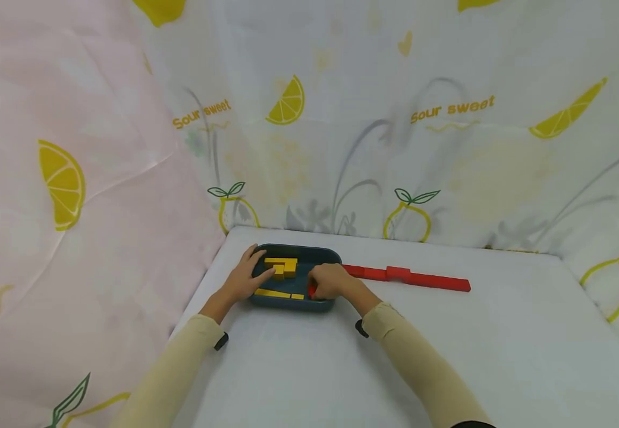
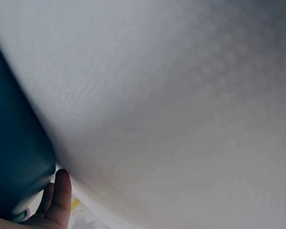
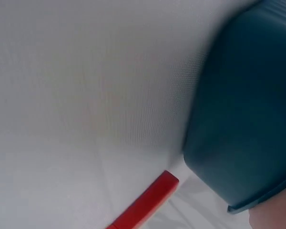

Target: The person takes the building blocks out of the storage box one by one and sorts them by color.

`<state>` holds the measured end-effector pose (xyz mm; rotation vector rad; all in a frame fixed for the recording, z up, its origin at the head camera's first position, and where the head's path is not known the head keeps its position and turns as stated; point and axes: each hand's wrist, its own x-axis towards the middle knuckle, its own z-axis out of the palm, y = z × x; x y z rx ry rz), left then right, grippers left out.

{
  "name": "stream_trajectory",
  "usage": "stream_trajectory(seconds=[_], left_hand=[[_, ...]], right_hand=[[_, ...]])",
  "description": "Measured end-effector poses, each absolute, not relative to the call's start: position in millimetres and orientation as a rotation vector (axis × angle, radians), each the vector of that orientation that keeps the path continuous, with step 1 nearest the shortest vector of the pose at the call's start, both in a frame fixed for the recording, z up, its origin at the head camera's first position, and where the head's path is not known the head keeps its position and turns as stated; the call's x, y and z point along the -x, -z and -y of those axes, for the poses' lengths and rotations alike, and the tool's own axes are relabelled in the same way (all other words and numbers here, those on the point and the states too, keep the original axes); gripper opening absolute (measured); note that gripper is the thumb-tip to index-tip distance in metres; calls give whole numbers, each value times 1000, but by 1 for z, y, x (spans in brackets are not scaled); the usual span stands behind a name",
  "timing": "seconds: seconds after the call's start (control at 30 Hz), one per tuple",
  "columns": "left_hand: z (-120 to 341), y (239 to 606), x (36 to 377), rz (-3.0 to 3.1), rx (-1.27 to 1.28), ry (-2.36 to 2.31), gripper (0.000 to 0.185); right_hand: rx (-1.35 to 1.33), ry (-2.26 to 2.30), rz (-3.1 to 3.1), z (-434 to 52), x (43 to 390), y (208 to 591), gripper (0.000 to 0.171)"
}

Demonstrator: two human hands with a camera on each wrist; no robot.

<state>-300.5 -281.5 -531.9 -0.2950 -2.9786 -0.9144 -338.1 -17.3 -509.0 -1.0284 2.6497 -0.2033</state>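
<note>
Dark teal tray (image 1: 294,302) seen on white table (image 1: 448,356), near the left back corner; shallow, rounded corners, smooth plastic look. Yellow blocks (image 1: 282,266) lie inside, flat bars and stacked short pieces; one long yellow bar (image 1: 272,293) lies near the front rim. Left hand (image 1: 246,278) is laid on the tray's left rim, fingers stretched over toward the yellow blocks, touching them; nothing is gripped. Right hand (image 1: 330,281) is curled over the tray's right side; a small red block (image 1: 312,291) is pinched under its fingers, mostly hidden. Red bars (image 1: 408,277) are lined end to end on the table just right of the tray, one piece slightly raised; end of one is caught in the right wrist view (image 3: 145,202), beside the tray's wall (image 3: 238,119). Left wrist view shows only tray wall (image 2: 14,143), table and a fingertip (image 2: 62,195).

Blocks are judged light, rigid, hard-edged, probably painted wood or plastic, smooth so a bit slippery; best taken across the short sides between thumb and finger; not fragile. Tray is judged light too, likely to slide on the smooth cloth if pushed. Lemon-print curtain (image 1: 421,119) hangs behind, soft, creased; pink one at left.
</note>
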Motion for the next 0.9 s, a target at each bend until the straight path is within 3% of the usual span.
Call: stream_trajectory(seconds=[0.23, 0.9], left_hand=[[280, 531, 302, 2983, 282, 937, 78], [283, 534, 308, 2954, 298, 921, 78]], right_hand=[[1040, 405, -2648, 15, 338, 509, 35], [923, 775, -2656, 13, 335, 506, 35]])
